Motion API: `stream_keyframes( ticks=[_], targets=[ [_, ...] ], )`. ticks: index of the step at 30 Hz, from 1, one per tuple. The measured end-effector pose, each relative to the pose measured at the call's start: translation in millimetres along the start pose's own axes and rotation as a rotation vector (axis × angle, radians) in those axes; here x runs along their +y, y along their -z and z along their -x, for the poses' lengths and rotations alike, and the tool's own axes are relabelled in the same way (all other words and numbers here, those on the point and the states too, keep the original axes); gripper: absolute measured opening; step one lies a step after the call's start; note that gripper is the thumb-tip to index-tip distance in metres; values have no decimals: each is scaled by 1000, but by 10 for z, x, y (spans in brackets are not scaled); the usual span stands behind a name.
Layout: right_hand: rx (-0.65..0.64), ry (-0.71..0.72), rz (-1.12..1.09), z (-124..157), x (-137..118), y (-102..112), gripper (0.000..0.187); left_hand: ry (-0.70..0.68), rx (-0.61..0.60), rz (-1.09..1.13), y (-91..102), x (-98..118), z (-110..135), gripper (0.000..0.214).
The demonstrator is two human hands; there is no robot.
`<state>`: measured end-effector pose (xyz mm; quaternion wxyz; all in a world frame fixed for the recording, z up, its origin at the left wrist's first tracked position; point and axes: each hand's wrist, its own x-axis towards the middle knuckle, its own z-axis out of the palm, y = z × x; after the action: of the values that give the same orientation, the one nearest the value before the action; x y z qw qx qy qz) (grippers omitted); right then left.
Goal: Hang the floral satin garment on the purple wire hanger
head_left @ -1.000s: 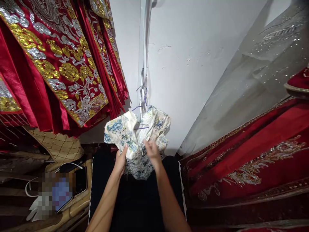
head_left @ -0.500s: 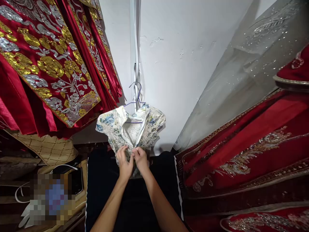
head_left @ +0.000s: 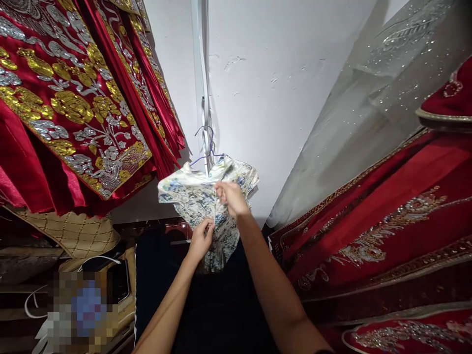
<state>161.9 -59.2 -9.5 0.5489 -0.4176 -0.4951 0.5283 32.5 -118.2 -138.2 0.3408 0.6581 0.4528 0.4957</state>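
Straight ahead of both hands hangs a small cream satin dress with a blue floral print (head_left: 201, 196), on a thin purple wire hanger (head_left: 206, 152) hooked to a white vertical strip (head_left: 201, 73) on the white wall (head_left: 276, 73). Its long axis runs up and down, collar by the hanger, hem falling toward the person's forearms; the short sleeves spread left and right.

The right hand (head_left: 230, 196), the higher one, pinches the front of the dress just under the collar. The left hand (head_left: 201, 241), lower and just beside it, is closed on the fabric further down the front.

Room is narrow. To the left of the hands, red satin robes with gold and silver embroidery (head_left: 73, 98) hang close, their lower edges near the dress's left sleeve. To the right, a pale sheer sequinned cloth (head_left: 387, 98) slants along the wall, with red embroidered garments (head_left: 387, 221) below it, near the right forearm. Below the hands is dark black cloth (head_left: 214, 305). Only the bare wall above the right hand is open.
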Motion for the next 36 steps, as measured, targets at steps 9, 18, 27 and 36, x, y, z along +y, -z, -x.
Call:
stream_keyframes(
  ticks=[9, 18, 27, 36],
  targets=[
    [-26, 191, -62, 1, -384, -210, 23, -73, 36, 56, 338, 301, -351, 25],
    [20, 290, 97, 137, -233, -202, 25, -519, 99, -353, 690, 1489, -935, 17],
    [53, 55, 189, 312, 578, -132, 24, -82, 883, 526, 1400, 752, -794, 18],
    [-301, -81, 290, 692, 677, 155, 31, 535, 435, 828, 606, 28, -337, 13]
  ],
)
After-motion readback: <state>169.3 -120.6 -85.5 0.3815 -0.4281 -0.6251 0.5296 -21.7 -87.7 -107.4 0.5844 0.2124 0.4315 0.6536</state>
